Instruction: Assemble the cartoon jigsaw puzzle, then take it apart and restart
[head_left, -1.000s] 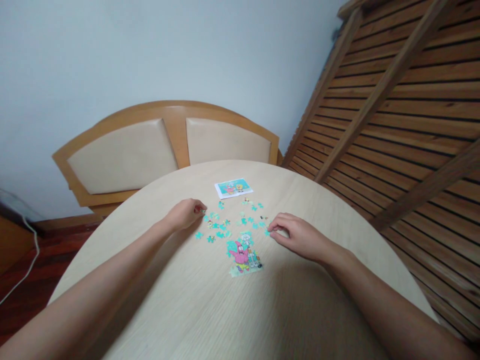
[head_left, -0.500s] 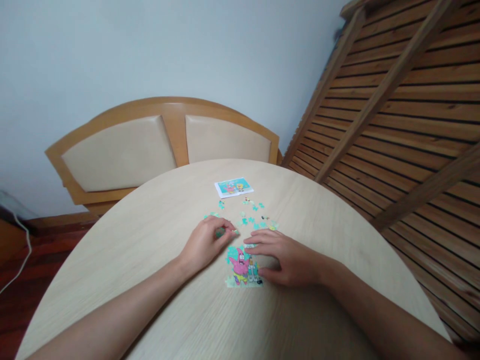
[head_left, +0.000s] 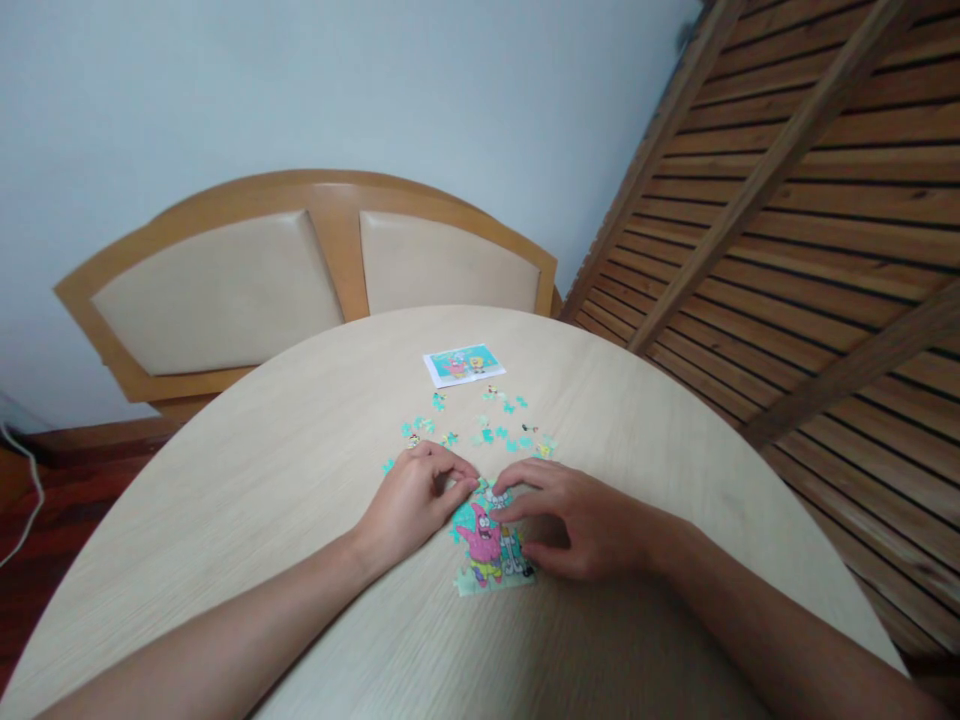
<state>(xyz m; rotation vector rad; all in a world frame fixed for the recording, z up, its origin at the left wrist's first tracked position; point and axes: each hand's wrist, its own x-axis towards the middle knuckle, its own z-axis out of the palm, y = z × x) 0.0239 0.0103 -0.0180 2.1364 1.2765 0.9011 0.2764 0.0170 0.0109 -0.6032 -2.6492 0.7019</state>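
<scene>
A partly assembled jigsaw puzzle [head_left: 481, 545] with a pink starfish figure lies flat on the table before me. My left hand [head_left: 420, 497] pinches a small green puzzle piece [head_left: 482, 484] between thumb and fingertips, right at the puzzle's upper edge. Whether the piece is seated cannot be made out. My right hand [head_left: 581, 512] rests along the puzzle's right side, fingers curved and apart, touching its surface and covering part of that edge.
Several loose puzzle pieces [head_left: 502, 433] are scattered beyond my hands, on both sides. Behind them lies a folded picture card [head_left: 466, 364]. The round wooden table [head_left: 285, 450] meets a padded chair back [head_left: 225, 290]; slatted wood [head_left: 787, 250] leans at the right.
My left hand has brought its puzzle piece down and slightly right to the puzzle's top edge. My right-hand fingers have bent inward over the puzzle. The view has shifted slightly.
</scene>
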